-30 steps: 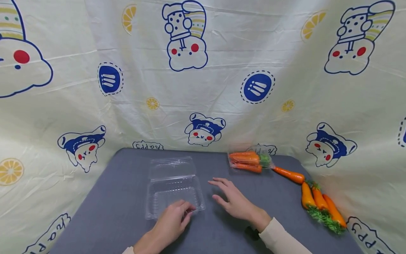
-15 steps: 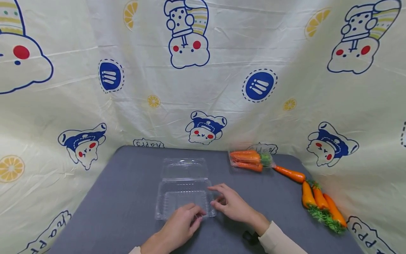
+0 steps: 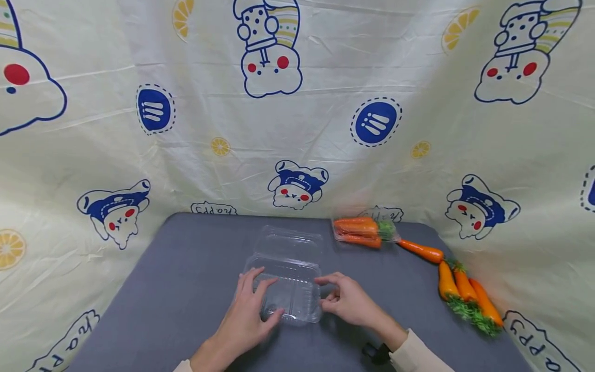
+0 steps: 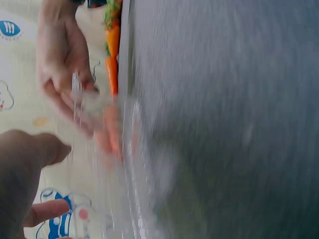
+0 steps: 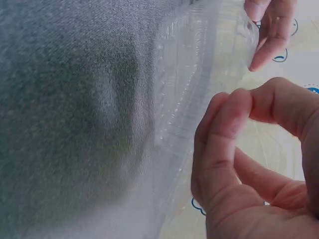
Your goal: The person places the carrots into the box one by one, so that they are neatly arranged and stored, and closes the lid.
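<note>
Sheet (image 3: 334, 134), pale, creased, faintly glossy, printed with inverted cartoon figures and orange slices; hangs behind and to both sides. Table (image 3: 186, 289), matte grey, fine woven-looking grain in the wrist views; judged better to slide work along it than lift. Container (image 3: 302, 289) lies near the table's middle, on the person's side; thin clear plastic, rectangular, ribbed walls, flared rim. Step in hand, as judged: positioning it. Pull slowly and level; a one-sided tug would probably flex or swing it. Lid (image 3: 290, 243), shallow, transparent, folded back on the far side; avoid straining the hinge. Left hand (image 3: 246, 310): fingers spread and lightly bent above the container's left part, grasping nothing; contact cannot be told. Would serve best steadying that rim. Right hand (image 3: 348, 299): thumb and forefinger pinching the right rim; light pressure should suffice. Pack (image 3: 360, 232), transparent, bundled carrots visible within; near far edge. Loose carrots (image 3: 465, 284), smooth, tapering: one beside the pack, three abreast with feathery greens (image 3: 479, 318).
</note>
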### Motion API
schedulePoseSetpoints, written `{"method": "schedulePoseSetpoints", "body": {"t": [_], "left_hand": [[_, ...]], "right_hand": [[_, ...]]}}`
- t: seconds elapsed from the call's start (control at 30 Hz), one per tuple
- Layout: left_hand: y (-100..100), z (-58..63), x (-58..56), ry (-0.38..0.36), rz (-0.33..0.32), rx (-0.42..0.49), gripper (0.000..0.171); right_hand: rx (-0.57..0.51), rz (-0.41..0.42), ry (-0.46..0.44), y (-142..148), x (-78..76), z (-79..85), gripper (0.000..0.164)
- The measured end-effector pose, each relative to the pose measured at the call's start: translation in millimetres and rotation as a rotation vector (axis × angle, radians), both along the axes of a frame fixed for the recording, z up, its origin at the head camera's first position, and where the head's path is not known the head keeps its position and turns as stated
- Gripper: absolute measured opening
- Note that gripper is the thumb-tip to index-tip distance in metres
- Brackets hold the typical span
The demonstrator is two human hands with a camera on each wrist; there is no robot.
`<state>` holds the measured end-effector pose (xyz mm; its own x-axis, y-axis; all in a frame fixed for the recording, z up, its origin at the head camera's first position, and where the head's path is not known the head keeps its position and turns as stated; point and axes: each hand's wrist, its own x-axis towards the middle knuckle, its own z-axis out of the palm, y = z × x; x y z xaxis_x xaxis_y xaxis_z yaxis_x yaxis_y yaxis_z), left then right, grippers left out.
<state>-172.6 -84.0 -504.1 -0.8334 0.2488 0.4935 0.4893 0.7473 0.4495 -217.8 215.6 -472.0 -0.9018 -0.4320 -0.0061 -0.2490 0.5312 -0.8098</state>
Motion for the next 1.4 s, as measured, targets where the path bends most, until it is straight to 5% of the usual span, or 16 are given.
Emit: {"method": "schedulePoseSetpoints", "body": {"t": [0.2, 0.4, 0.57, 0.67, 0.8, 1.03, 1.23, 1.4], "left_hand": [[-12.6, 5.0, -4.4, -0.147, 0.045, 0.013, 0.066], [-15.4, 8.2, -9.8, -0.122, 0.026, 0.075, 0.057], [-19.8, 10.9, -12.8, -0.268, -0.034, 0.13, 0.082], [-23.1, 10.3, -12.7, -0.384, -0.066, 0.095, 0.098], [-26.1, 7.3, -13.8, -0.452, -0.119, 0.047, 0.111], [-25.8, 6.6, -17.3, -0.523, -0.159, 0.056, 0.137], [-23.3, 7.7, -15.2, -0.546, -0.152, 0.063, 0.144], [-20.9, 8.5, -12.8, -0.551, -0.131, 0.069, 0.147]], "right_hand": [[0.007, -0.069, -0.033, 11.3, 5.9, 0.1, 0.038], [0.069, -0.14, -0.005, 20.5, 10.5, 3.6, 0.034], [0.077, -0.136, -0.018, 31.4, 13.6, 7.8, 0.032], [0.068, -0.129, -0.042, 37.5, 15.3, 8.7, 0.032], [0.07, -0.131, -0.047, 40.6, 15.1, 7.1, 0.033], [0.034, -0.124, -0.05, 43.7, 13.5, 2.2, 0.033], [0.024, -0.098, 0.008, 51.6, 12.4, 0.9, 0.033], [0.104, -0.19, 0.073, 61.3, 11.0, 1.3, 0.03]]}}
